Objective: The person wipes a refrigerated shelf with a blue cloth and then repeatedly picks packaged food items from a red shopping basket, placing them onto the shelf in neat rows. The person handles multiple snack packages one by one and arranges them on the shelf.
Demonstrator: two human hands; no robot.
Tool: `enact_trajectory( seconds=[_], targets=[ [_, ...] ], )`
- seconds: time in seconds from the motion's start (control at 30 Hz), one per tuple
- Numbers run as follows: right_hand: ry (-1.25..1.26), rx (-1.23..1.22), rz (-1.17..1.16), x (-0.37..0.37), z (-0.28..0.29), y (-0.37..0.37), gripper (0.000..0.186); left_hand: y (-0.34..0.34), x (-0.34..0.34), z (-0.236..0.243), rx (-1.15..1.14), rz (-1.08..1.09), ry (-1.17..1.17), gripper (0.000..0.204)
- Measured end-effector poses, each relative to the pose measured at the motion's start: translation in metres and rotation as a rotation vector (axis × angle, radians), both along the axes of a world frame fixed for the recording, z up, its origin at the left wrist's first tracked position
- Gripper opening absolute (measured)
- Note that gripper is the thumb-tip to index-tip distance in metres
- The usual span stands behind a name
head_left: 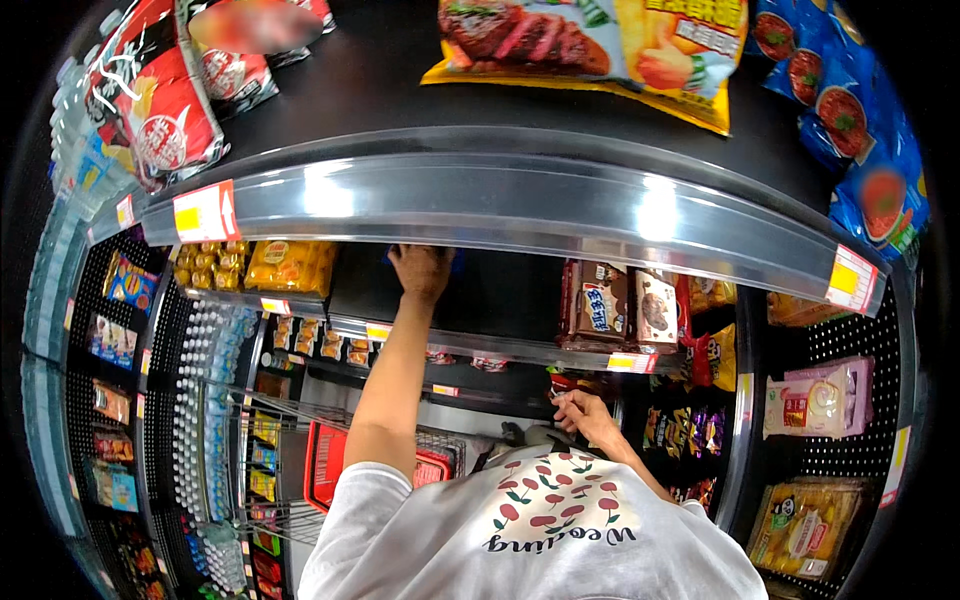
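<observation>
My left arm stretches forward beneath the upper shelf's clear front strip (500, 195). On the black middle shelf (510, 300), my left hand (422, 272) rests palm down over something blue (457, 262), which shows at both sides of it. The strip hides my fingertips, and the blue thing's kind cannot be made out. Lower and to the right, my right hand (590, 418) hangs in front of the shelving with its fingers curled in. I see nothing in it. A small red and dark packet (566, 384) appears just beyond its fingertips.
Yellow packs (290, 266) stand left on the middle shelf, brown snack packs (600, 305) right. Above lie a yellow bag (590, 50), red bags (165, 110) and blue bags (845, 115). A wire cart (270, 470) with a red basket (325, 465) stands lower left.
</observation>
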State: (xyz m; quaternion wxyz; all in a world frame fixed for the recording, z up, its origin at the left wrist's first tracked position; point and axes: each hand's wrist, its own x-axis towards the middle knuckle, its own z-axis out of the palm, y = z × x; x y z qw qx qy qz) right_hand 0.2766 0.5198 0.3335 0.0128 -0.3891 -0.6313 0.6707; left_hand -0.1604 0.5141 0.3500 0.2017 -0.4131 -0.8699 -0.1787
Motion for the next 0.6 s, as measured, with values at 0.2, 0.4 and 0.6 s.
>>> enact_trajectory(
  seconds=[0.2, 0.4, 0.6],
  targets=[
    [0.01, 0.005, -0.072, 0.014, -0.001, -0.002, 0.028, 0.003, -0.004, 0.026, 0.231, -0.096, -0.199, 0.042],
    [0.049, 0.031, -0.061, 0.013, -0.014, -0.003, 0.026, -0.022, -0.045, -0.027, 0.865, -0.287, -0.609, 0.027],
    [0.032, -0.003, -0.091, 0.022, -0.007, -0.003, 0.025, 0.022, 0.008, 0.087, 1.182, -0.505, -0.954, 0.026]
  ],
)
